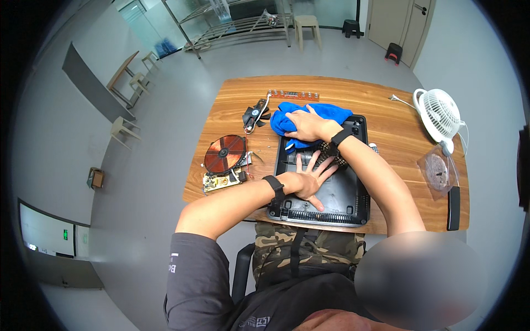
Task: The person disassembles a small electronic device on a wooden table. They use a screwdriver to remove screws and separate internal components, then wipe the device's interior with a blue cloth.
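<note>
A black plastic housing (pixel 337 204) with ribs and a vent grille lies open side up at the table's front edge. My left hand (pixel 312 181) rests flat inside it, fingers spread. Over the housing's far left part is a bunched blue cloth (pixel 333 112). My right hand (pixel 307 123) presses on this cloth with its fingers curled into the folds. The cloth and my right forearm hide part of the housing's far end. Left of the housing are a round copper coil (pixel 226 154), a circuit board (pixel 220 180) and a small black cooling fan (pixel 255 114).
A narrow red-brown circuit strip (pixel 293 95) lies at the back of the wooden table (pixel 386 118). On the right stand a white fan (pixel 440 114), a clear plastic bag (pixel 439 170) and a black bar-shaped object (pixel 453 208). Stools and a metal rack (pixel 237 30) are beyond.
</note>
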A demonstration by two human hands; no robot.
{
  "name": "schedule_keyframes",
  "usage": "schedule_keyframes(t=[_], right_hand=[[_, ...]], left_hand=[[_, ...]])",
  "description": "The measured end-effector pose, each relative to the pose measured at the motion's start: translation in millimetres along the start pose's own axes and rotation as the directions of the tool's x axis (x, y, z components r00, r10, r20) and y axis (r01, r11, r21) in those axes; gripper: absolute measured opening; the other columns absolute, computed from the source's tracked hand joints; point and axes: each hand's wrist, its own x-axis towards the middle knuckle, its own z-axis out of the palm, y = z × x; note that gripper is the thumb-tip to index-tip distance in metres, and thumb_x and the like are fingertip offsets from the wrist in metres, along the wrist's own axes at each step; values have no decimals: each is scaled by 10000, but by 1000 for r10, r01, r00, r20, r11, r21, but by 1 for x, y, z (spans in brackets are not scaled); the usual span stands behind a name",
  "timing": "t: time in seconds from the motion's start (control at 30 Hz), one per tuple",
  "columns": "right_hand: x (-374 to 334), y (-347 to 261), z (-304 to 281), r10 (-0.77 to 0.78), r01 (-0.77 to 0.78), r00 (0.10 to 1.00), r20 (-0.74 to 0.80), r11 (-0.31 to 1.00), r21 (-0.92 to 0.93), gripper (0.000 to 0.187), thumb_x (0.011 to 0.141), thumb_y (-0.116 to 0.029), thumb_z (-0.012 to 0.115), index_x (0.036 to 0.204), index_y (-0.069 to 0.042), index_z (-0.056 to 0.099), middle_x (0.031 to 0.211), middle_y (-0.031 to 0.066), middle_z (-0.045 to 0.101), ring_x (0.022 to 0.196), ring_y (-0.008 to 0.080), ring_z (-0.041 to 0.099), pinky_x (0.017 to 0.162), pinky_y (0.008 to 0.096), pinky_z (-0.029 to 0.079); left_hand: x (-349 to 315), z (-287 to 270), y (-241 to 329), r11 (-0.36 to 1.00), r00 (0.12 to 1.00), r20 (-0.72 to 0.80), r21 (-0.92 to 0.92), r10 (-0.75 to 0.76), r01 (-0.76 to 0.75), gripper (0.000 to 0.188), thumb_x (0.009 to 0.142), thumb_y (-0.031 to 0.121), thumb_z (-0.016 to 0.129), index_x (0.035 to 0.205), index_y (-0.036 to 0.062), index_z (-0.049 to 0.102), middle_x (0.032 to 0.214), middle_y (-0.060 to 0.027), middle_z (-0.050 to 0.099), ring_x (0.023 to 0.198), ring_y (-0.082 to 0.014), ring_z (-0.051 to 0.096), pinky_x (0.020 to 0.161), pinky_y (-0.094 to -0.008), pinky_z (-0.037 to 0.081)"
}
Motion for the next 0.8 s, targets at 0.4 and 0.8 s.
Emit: schedule_keyframes(t=[0.4,0.8], right_hand=[[25,0,-8,23,-31,992,127,998,61,716,902,-556,622,1424,-85,490,1342,221,584,1348,354,471,1094,635,307],[-30,-35,0,-198,194,975,102,980,43,460,909,-347,706,1276,-107,568,1186,179,677,1208,377,597,1085,639,359]], left_hand=[[0,-3,-3,1000,1000,27,-2,15,-15,1510,552,866,716,1609,152,-92,1663,-206,-128,1471,-577,-136,1024,-852,77],[6,4,-6,998,995,99,-54,-7,13,1444,581,875,694,1615,117,30,1657,-241,-21,1476,-566,-123,1079,-807,31]])
